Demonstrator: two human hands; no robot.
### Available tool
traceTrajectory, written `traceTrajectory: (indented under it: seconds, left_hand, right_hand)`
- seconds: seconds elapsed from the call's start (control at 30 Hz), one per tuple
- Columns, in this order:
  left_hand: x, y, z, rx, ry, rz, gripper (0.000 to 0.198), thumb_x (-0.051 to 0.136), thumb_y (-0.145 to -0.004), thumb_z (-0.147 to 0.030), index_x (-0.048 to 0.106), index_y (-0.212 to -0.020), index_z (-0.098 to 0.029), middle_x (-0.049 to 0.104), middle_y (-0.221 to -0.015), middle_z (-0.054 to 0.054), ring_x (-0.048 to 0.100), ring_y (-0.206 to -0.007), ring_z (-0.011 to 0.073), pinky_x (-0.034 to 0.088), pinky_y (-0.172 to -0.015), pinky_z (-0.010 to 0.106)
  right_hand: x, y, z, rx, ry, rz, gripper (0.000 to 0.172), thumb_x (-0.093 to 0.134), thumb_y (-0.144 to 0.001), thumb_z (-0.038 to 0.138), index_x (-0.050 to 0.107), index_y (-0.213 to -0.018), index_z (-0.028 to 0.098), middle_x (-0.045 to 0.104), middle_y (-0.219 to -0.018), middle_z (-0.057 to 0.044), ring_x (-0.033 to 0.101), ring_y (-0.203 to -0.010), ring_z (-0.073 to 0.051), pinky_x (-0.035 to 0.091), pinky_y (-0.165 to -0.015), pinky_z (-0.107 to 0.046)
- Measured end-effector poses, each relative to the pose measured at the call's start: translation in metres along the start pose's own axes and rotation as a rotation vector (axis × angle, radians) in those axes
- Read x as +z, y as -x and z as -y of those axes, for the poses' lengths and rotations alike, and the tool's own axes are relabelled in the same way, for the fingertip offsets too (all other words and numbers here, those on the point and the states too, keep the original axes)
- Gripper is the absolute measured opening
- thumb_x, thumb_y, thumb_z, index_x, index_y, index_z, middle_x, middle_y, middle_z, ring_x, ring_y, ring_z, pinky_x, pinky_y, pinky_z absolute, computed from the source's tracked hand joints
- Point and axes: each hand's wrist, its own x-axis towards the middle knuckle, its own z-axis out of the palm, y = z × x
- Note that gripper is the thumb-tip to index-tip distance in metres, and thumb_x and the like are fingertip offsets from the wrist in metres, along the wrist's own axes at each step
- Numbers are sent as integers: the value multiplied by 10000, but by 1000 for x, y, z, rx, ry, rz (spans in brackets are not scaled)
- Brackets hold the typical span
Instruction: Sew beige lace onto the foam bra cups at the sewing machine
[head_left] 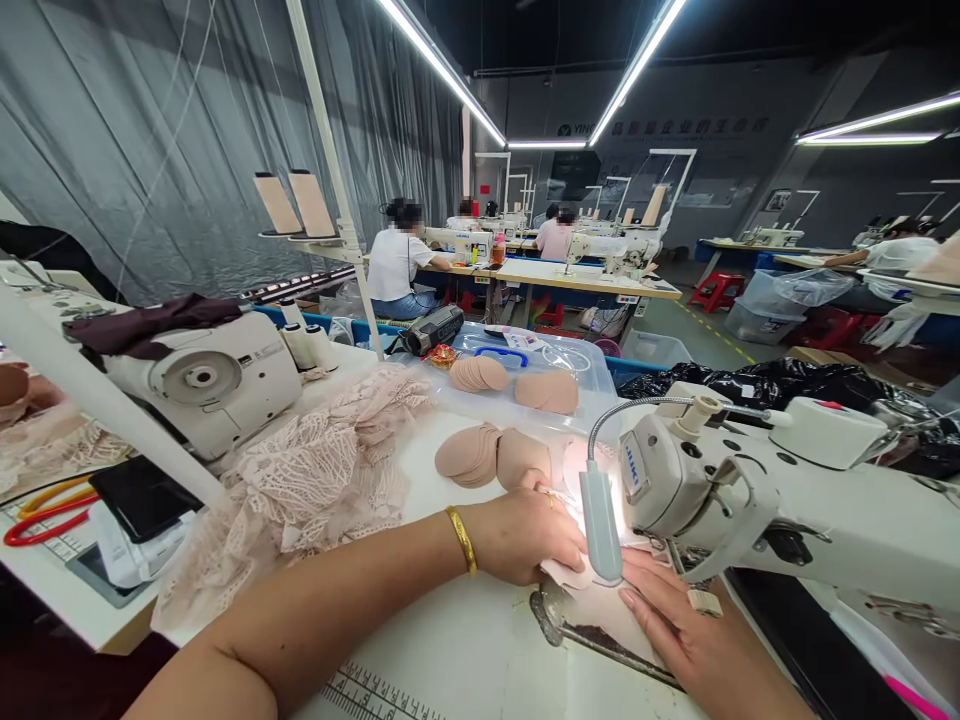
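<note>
My left hand (521, 535), with a gold bangle on the wrist, has its fingers curled over a pale pink fabric piece (574, 577) beside the sewing machine's needle area. Flat on the same fabric, my right hand (671, 605) lies with its fingers stretched out under the head of the sewing machine (675, 480). A grey clip-on lamp (600, 525) hides part of the fabric between the hands. Just beyond my left hand are a fanned stack of beige oval pads (466, 455) and further beige pads (523, 460).
Cream lace fabric (322, 460) is heaped on the left. A clear plastic tray (592, 375) behind holds more pads. A second machine (217, 380), thread cones (311, 205) and a black phone (146, 497) stand or lie leftward. Co-workers sit farther back.
</note>
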Motion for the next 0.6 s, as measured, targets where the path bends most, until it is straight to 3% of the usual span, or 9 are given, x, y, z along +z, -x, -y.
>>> traceTrajectory:
  seconds: [0.2,0.33,0.47,0.6]
  left_hand:
    - [2,-1,0,-21,50,-15,150,661,-794,-90,650,-861,-224,744,-989,14,607,-961,228,262,-814,394]
    - [4,-1,0,-43,67,-10,173,651,-787,-82,660,-873,-232,743,-993,9,601,-969,228,245,-831,400]
    - [5,-1,0,-42,48,-4,222,674,-762,-67,674,-905,-236,723,-952,6,600,-1003,227,244,-799,387]
    - [4,-1,0,-37,42,-15,177,685,-755,-69,656,-855,-211,708,-913,3,600,-964,219,242,-773,374]
  right_hand:
    - [2,0,-5,-14,17,20,484,493,-1074,425,508,-1551,344,716,-1368,-65,715,-1197,-286,589,-989,-518]
    - [-2,-1,-3,-2,30,9,457,459,-1086,436,534,-1525,331,728,-1341,-63,709,-1209,-282,588,-984,-510]
    - [-12,-1,-4,-3,-12,13,372,495,-1075,411,635,-1402,302,738,-1312,-48,706,-1195,-253,608,-956,-413]
    - [-14,-1,-2,64,-69,-126,339,483,-1073,468,748,-1116,261,783,-1065,-82,752,-997,-256,640,-814,-372]
